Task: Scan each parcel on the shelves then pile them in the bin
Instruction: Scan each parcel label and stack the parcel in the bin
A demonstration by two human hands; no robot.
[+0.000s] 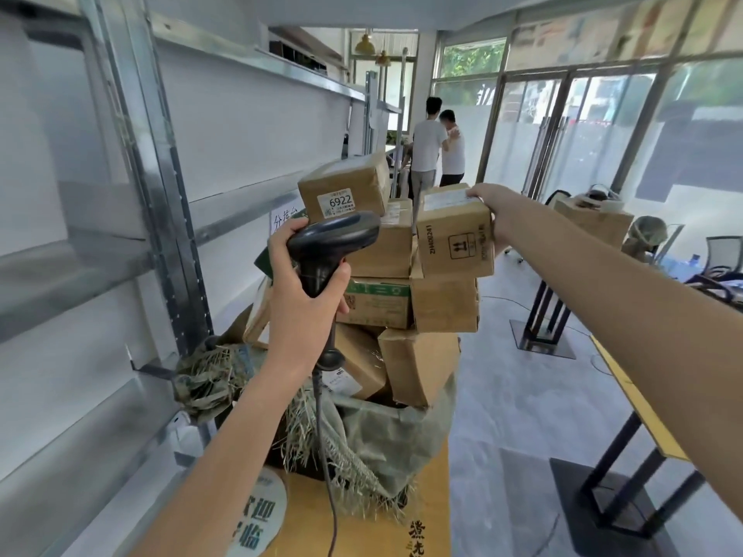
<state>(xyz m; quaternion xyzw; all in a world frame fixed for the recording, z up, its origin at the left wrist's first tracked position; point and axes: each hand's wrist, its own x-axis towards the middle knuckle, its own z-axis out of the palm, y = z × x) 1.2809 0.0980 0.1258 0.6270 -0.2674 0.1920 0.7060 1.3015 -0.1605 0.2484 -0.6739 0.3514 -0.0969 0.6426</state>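
The right hand (488,213) gripped a box (454,235) at its top corner, setting it on the heap (386,299) — piling, seemingly. The left hand (303,293) clutched the scanner (333,243). Next: release gently — the stack looked precarious.

White sticker showing "6922" on the top cardboard box (344,188), side of the box in the right hand (455,239) carrying "21H08241" printed sideways beside a this-way-up arrow mark, Chinese characters showing on a white sign (284,219) by the shelving, other labels reading too blurred.
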